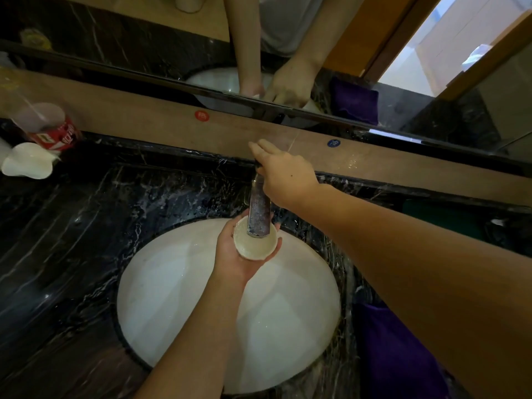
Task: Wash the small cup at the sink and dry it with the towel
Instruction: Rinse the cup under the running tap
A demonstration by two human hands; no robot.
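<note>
A small white cup (pixel 253 245) sits in my left hand (pixel 234 259), fingers curled around its sides, directly beneath the spout of the metal faucet (pixel 259 214). Cloudy water shows inside the cup. The hand and cup hang over the back part of the round white sink (pixel 172 298). My right hand (pixel 283 175) rests on top of the faucet's rear part, where the handle is hidden under it; the fingers point toward the wall. A purple towel (pixel 394 355) lies on the counter right of the sink, partly behind my right forearm.
The counter (pixel 72 240) is dark wet marble. At the far left stand a plastic bottle with a red label (pixel 51 128) and a white shell-shaped dish (pixel 27 162). A brown ledge and a mirror (pixel 172 47) run along the back.
</note>
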